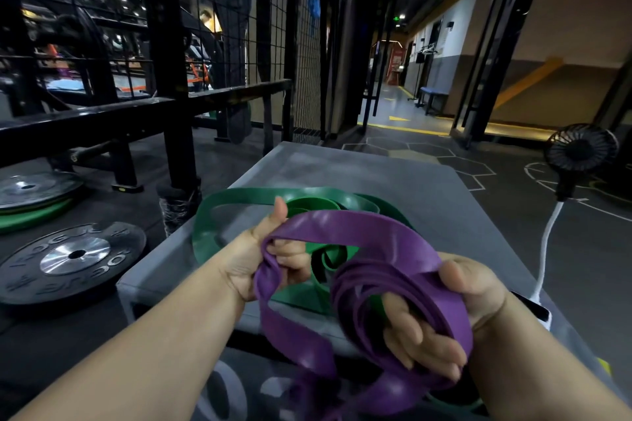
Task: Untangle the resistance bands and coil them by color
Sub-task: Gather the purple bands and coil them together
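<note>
Holding a purple resistance band (362, 229) with both hands, the person looks down over a grey box (393, 174). The left hand (273, 260) has its fingers curled tight round a twisted part of the band, and its thumb sticks up. The right hand (458, 314) grips a bundle of purple loops, with the thumb pressed on top and the fingers poking through underneath. A flat piece of the band goes from one hand to the other. A loose end hangs down from the left hand to the bottom of the view.

The green resistance bands (236, 198) lie on top of the box, just behind the hands. They sit in big floppy rings, a dark green one on the outside and a brighter green one curled up inside it. I cannot tell if they are knotted together.

On the floor to the left lies a black weight plate (75, 253) with a shiny middle. A black metal rack (171, 79) stands behind it. On the right stands a small black fan (581, 150) with a white cord (547, 243).
</note>
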The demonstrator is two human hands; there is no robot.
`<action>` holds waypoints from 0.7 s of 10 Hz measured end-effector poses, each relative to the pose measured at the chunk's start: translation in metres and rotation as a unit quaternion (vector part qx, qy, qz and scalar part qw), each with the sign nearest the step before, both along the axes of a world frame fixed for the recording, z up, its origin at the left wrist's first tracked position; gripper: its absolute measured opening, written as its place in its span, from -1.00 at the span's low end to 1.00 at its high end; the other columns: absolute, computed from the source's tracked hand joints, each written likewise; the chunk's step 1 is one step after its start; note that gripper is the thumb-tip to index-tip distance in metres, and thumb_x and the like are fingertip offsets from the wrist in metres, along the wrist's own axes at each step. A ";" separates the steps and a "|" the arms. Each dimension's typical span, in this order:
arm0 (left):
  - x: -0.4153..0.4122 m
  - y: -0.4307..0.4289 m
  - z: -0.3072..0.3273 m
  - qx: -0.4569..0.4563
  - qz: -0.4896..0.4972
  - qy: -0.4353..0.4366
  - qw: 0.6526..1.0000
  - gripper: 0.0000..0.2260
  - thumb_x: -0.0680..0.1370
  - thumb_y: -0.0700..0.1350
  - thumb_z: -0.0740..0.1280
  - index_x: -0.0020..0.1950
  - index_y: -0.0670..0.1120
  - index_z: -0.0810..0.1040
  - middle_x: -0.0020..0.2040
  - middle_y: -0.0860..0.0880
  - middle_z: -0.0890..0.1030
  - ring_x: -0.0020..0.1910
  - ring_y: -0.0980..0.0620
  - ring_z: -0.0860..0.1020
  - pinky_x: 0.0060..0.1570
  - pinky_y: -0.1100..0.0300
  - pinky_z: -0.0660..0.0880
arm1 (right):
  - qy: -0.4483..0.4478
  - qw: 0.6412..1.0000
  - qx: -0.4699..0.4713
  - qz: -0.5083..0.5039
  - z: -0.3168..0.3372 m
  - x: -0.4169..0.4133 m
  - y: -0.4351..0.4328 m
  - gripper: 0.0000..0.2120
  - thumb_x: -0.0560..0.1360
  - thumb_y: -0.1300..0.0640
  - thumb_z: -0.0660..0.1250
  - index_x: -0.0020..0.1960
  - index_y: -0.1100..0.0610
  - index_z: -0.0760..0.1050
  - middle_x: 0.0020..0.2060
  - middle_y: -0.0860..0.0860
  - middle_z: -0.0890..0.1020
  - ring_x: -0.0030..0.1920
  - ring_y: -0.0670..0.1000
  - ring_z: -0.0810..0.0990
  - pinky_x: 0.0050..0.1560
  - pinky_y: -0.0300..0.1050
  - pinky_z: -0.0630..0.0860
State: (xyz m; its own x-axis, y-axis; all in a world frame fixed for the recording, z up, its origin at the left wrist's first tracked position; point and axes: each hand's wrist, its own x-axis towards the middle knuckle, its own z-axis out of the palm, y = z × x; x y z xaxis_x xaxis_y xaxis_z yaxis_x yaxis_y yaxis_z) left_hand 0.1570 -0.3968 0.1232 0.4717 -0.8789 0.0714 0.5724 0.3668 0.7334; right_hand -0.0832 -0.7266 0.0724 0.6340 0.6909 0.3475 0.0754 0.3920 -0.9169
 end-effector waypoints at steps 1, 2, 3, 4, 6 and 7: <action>-0.003 -0.006 -0.012 0.082 -0.023 -0.036 0.996 -0.56 0.13 0.13 0.65 -0.39 -0.10 0.49 -0.58 0.08 0.28 -0.56 0.13 0.32 -0.42 0.29 0.43 | -0.021 1.000 0.002 -0.020 0.011 0.009 -0.009 -0.60 0.60 -0.16 0.19 0.02 0.19 0.49 -0.37 -0.01 0.58 -0.37 0.03 0.57 0.01 -0.06 0.43; -0.017 -0.022 -0.027 0.222 -0.039 -0.186 0.956 -0.69 0.38 -0.03 0.47 -0.04 -0.25 0.60 -0.29 -0.11 0.56 -0.27 -0.03 0.52 -0.14 0.18 0.52 | 0.025 0.999 0.044 -0.003 0.010 0.017 0.022 -0.59 0.60 -0.17 0.16 0.00 0.18 0.49 -0.39 0.02 0.54 -0.39 0.06 0.53 0.01 -0.08 0.43; -0.036 -0.033 -0.022 0.249 -0.041 -0.298 0.920 -0.79 0.62 -0.20 0.23 -0.11 -0.07 0.63 -0.17 0.00 0.65 -0.23 0.10 0.59 -0.14 0.26 0.53 | 0.041 0.998 0.016 0.033 0.056 0.091 0.105 -0.58 0.61 -0.20 0.13 -0.01 0.17 0.48 -0.41 0.06 0.46 -0.40 0.09 0.44 0.00 -0.12 0.42; -0.039 -0.040 -0.010 0.227 0.001 -0.347 0.910 -0.86 0.62 -0.24 0.21 0.04 -0.13 0.55 -0.09 -0.05 0.63 -0.15 0.07 0.55 -0.12 0.27 0.47 | 0.066 0.992 -0.028 -0.106 0.088 0.091 0.132 -0.58 0.61 -0.20 0.12 -0.02 0.16 0.48 -0.40 0.05 0.50 -0.40 0.10 0.45 -0.02 -0.11 0.42; -0.046 -0.038 0.006 0.065 0.093 -0.278 0.954 -0.58 0.54 0.07 0.18 0.30 -0.14 0.48 0.15 -0.17 0.60 0.12 -0.09 0.54 0.13 0.05 0.45 | 0.088 0.994 -0.016 -0.059 0.068 0.112 0.136 -0.60 0.60 -0.19 0.16 -0.02 0.14 0.52 -0.21 0.00 0.71 -0.22 -0.04 0.69 -0.05 -0.10 0.45; -0.050 -0.034 0.007 0.090 0.019 -0.410 0.907 -0.49 0.46 0.17 0.38 0.28 -0.12 0.44 0.02 -0.03 0.65 0.04 0.00 0.60 0.10 0.07 0.47 | 0.091 0.995 -0.019 -0.043 0.071 0.118 0.134 -0.58 0.61 -0.19 0.15 -0.01 0.15 0.54 -0.18 0.03 0.71 -0.18 -0.02 0.69 -0.06 -0.13 0.50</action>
